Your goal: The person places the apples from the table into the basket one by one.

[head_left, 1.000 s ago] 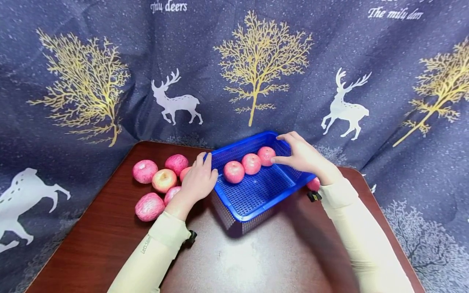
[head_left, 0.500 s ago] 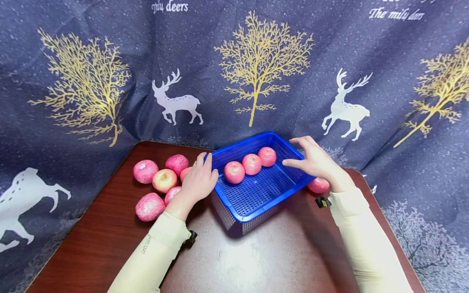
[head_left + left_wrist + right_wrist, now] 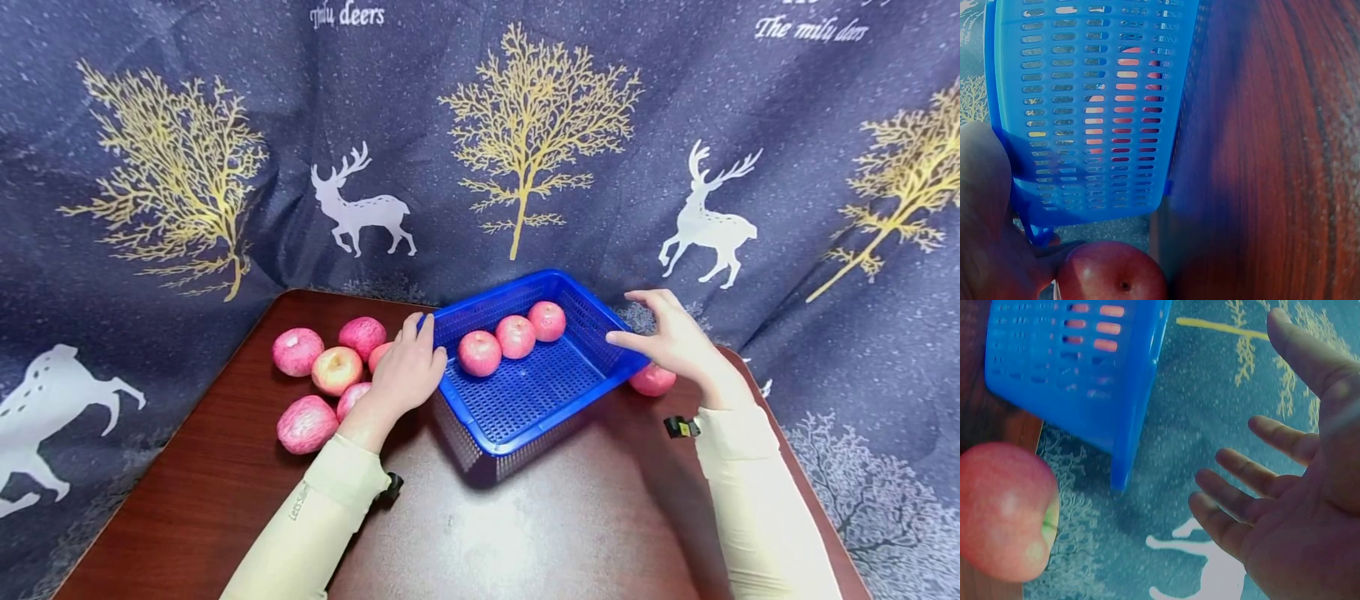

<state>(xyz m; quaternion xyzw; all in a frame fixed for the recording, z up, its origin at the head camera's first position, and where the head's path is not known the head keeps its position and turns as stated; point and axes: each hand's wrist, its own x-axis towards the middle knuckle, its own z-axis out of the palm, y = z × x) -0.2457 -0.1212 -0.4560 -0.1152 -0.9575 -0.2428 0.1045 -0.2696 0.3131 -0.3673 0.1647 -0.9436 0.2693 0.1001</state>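
Note:
A blue plastic basket [image 3: 517, 408] with slotted walls stands mid-table, and three red apples lie in a row inside it, the nearest-left apple [image 3: 479, 353] among them. My left hand [image 3: 405, 371] holds the basket's rim at its left end; in the left wrist view that hand [image 3: 985, 206] shows at the rim corner, with an apple [image 3: 1113, 272] just below. Fingers spread and nothing in it, my right hand [image 3: 678, 342] hovers by the basket's right end, above a red apple [image 3: 652, 380] on the table. The right wrist view shows its bare palm [image 3: 1297, 500] apart from the rim.
Several more apples, including a yellowish apple [image 3: 336, 370] and a large pink apple [image 3: 307, 424], cluster on the brown wooden table [image 3: 202, 483] left of the basket. A dark blue cloth [image 3: 420, 108] with deer and trees hangs behind the table.
My right hand has moved right and toward me, from over the apples inside the basket to beyond its right end, uncovering the apple there. My left hand and the basket stay put.

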